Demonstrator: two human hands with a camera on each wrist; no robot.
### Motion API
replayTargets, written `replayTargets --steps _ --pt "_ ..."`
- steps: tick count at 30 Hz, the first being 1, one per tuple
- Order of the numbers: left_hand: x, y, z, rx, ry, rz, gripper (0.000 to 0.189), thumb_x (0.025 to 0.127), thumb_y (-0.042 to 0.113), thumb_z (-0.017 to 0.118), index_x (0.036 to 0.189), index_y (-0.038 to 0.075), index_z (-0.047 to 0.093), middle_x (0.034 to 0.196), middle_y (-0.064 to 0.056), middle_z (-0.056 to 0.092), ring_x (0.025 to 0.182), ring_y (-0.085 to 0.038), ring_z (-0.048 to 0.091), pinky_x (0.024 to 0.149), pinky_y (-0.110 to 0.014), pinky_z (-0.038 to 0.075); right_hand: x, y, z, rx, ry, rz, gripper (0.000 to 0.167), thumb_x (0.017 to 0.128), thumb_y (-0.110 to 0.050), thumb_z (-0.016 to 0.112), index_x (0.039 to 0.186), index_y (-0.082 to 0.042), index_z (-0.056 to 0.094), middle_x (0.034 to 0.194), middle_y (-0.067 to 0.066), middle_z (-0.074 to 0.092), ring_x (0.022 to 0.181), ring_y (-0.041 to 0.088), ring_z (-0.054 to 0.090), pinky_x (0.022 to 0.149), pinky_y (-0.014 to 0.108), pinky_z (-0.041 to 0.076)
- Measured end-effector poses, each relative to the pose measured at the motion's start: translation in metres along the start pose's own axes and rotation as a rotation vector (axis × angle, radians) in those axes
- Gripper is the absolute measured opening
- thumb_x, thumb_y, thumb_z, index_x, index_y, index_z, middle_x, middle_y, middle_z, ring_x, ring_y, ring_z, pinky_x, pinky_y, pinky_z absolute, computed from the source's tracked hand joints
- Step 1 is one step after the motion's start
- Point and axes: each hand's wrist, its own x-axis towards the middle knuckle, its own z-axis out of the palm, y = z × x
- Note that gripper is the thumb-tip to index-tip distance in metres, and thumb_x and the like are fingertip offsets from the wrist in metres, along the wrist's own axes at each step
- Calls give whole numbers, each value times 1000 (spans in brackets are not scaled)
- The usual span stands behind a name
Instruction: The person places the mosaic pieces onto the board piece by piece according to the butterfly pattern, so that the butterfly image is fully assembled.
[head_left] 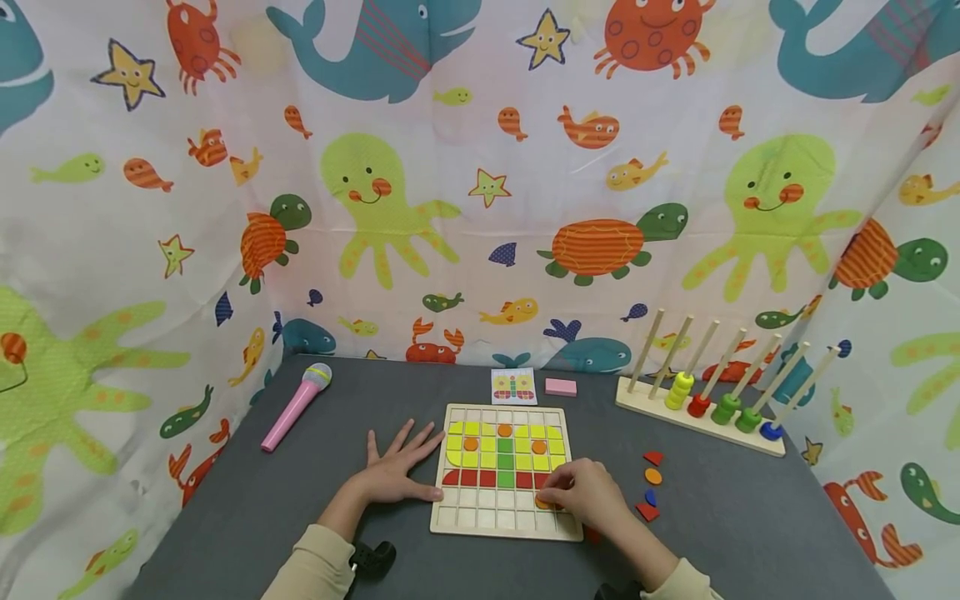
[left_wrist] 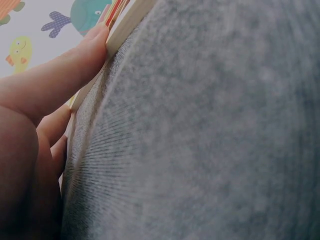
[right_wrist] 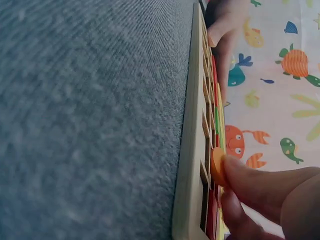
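A wooden grid board [head_left: 472, 522] lies on the table, its upper cells filled with yellow, green, red and orange flat pieces. My left hand [head_left: 393, 473] is spread at the board's left side, fingers straight, with the thumb touching its edge. Between thumb and fingers my right hand [head_left: 588, 493] pinches an orange disc [right_wrist: 217, 166], close over the board's lower right cells, just below the red row. The right wrist view shows the disc tilted on its edge against the grid. Part of a red piece [head_left: 592, 535] peeks out under the right hand, beside the board.
Right of the board lie loose pieces: an orange disc [head_left: 653, 476], a blue piece [head_left: 650, 497] and red ones [head_left: 647, 512]. A pattern card [head_left: 513, 387] and a pink block [head_left: 561, 387] sit behind it. A peg stand with rings [head_left: 637, 396] is at back right, a pink microphone [head_left: 292, 412] at left.
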Motion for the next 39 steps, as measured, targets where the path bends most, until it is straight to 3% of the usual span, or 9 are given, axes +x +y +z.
replayTargets --steps 5,11,14,22,26,31,39 --pt "1 0 0 10 -2 1 105 75 74 71 161 37 24 170 6 15 158 -33 -6 103 -76 -26 1 -1 -1 -26 46 49 23 77 -33 89 72 -20 70 65 -5 58 65 14 52 54 28 39" --pt "2 -1 1 4 -6 -5 105 75 74 72 161 38 24 170 7 16 158 -32 -7 103 -75 -28 -4 5 -20 6 65 85 25 78 -30 88 73 -18 67 66 -3 59 65 15 51 53 28 39" --pt "2 -1 1 2 -9 -2 105 74 75 71 161 38 23 170 7 15 158 -32 -7 103 -75 -28 -11 14 -32 -15 7 85 25 77 -31 88 75 -18 67 69 -3 59 66 15 52 55 28 40" --pt "1 1 1 -22 0 18 106 75 73 72 161 32 25 170 -1 17 157 -36 -5 102 -73 -30 -31 38 -52 -72 -241 26 35 72 -40 91 82 -16 68 71 -2 57 67 15 52 56 25 37" --pt "0 2 0 -17 1 12 106 75 73 72 162 32 25 170 0 16 157 -36 -5 103 -73 -30 -33 42 -51 -52 -283 10 33 71 -37 92 80 -16 68 71 -3 57 68 15 52 57 26 37" --pt "1 2 -2 0 -1 4 105 76 73 71 161 35 24 170 4 15 158 -33 -7 104 -74 -28 -31 43 -54 -14 -268 -3 28 73 -28 92 79 -14 68 70 -3 58 67 15 52 56 26 39" --pt "1 0 0 11 -6 -3 104 75 74 71 161 37 23 170 7 14 158 -32 -7 103 -76 -27 -19 24 -54 33 -99 4 14 80 -25 86 81 -15 77 71 -4 66 65 14 54 55 26 45"
